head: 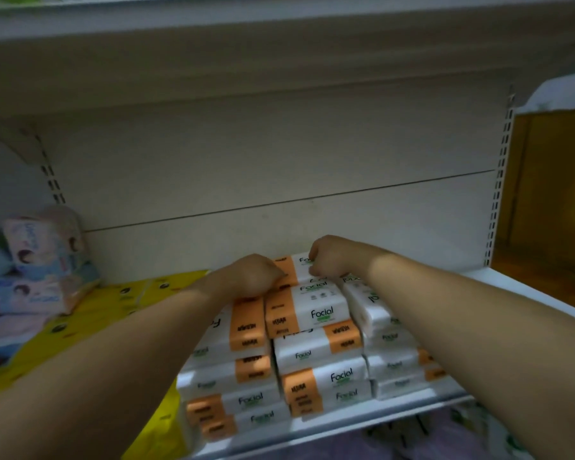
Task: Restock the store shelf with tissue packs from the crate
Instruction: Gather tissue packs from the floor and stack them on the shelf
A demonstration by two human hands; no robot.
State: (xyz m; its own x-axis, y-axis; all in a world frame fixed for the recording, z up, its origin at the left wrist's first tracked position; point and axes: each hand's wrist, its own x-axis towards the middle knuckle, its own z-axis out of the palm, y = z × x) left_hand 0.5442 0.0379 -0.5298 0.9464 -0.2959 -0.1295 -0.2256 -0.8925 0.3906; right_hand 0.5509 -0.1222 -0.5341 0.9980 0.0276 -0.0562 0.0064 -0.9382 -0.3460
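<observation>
Shelf (412, 411), white, one bay: it carried all the items below.

Stack of Facial tissue packs (316, 360), white and orange: several layers in uneven columns, running from the front lip back to the rear panel.

Yellow packs (90, 327): flat, just beside the stack's left.

Brown carton (551, 194): past the right upright.

Pink and blue packs (40, 254): heaped at far left.

Top rear pack (296, 270): lay on the stack by the rear panel, held between your hands.

Left grip (253, 273): clamped on its orange end.

Right grip (326, 257): fingers curled, pinching its other end.

Crate: not in view.

Hazard, as judged: the columns looked staggered, so a hard shove rearward could have skewed the layers and slid the front packs off the lip.
</observation>
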